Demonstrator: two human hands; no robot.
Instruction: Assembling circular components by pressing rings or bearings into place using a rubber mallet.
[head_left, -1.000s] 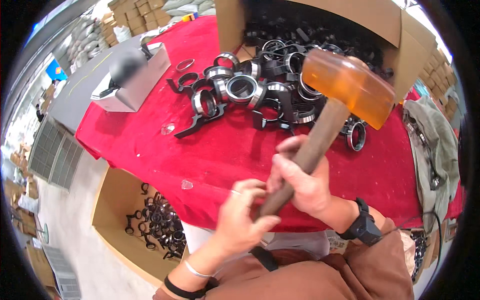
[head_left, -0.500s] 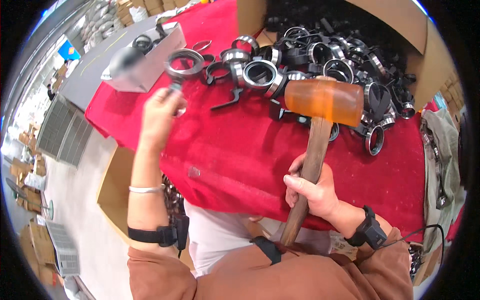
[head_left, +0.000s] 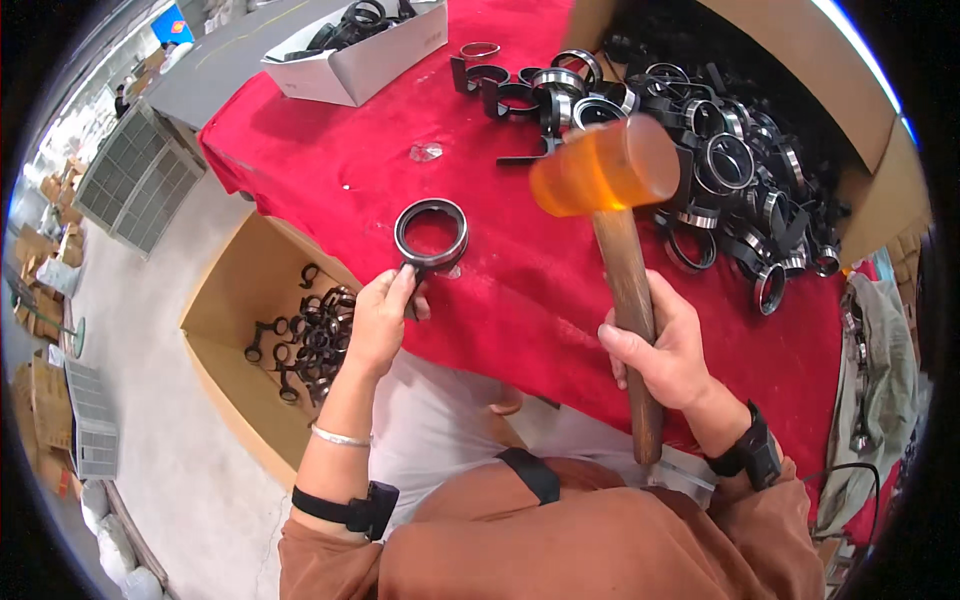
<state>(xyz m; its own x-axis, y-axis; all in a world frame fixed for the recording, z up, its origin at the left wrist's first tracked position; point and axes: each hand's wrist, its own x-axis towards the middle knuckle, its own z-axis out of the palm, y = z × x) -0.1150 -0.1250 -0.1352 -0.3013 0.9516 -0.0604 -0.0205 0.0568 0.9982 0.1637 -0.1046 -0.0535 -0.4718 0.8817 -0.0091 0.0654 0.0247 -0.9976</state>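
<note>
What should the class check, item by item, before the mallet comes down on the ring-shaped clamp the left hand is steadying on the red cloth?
1. Right hand grips the wooden handle of the mallet: ok, fingers wrapped round it.
2. Mallet head raised over the table: ok, but it hangs to the right of the clamp, not above it.
3. Ring clamp lies flat on the red cloth: ok.
4. Left hand out of the strike path: not ok, its fingers hold the clamp's tab at the near edge.
5. Insert seated in the ring: cannot tell.
6. Cloth beside the clamp free of the parts pile: ok.
</note>
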